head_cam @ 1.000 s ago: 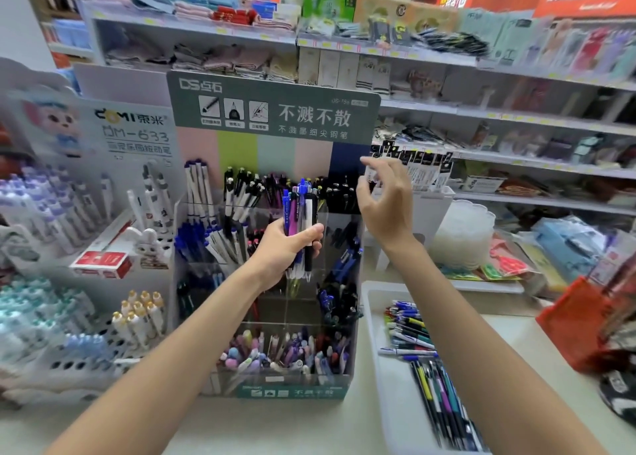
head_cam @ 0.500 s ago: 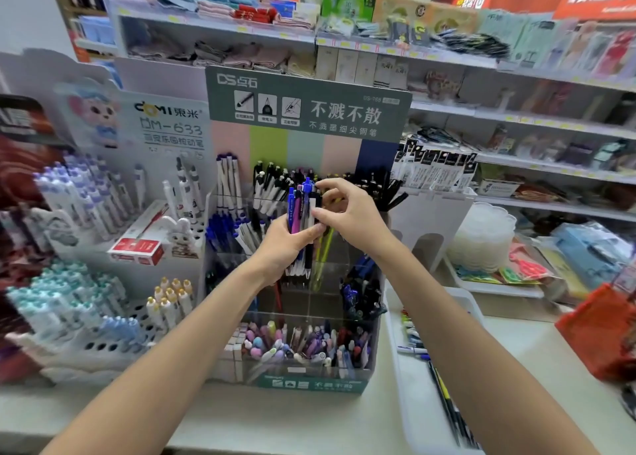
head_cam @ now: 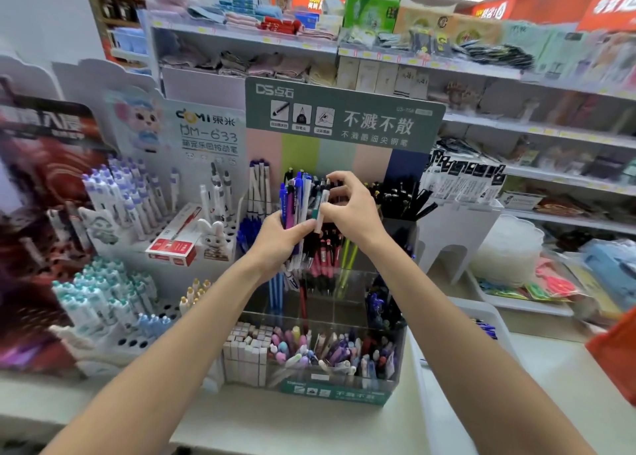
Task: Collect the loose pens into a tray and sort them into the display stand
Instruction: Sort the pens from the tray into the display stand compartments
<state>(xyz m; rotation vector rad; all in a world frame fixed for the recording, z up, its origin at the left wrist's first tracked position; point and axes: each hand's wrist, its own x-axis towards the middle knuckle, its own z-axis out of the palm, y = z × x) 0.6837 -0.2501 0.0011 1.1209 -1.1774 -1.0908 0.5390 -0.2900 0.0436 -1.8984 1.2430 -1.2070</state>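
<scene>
Ideally the right hand (head_cam: 351,210) draws its white-and-teal plastic pen (head_cam: 321,204) straight up out of the mixed bundle of blue, purple and white pens (head_cam: 295,196), so the neighbours don't spill (they look loosely packed). It pinches that pen between thumb and fingertips. The left hand (head_cam: 280,243) grips the bundle upright, just in front of the clear acrylic display stand with the green header (head_cam: 344,380). The white plastic tray (head_cam: 481,312) sits on the pale table (head_cam: 275,427), right of the stand.

The clear acrylic display stand (head_cam: 335,393) stood between a white perforated pen rack (head_cam: 113,341), left, and a white plastic tray (head_cam: 435,415), right.
</scene>
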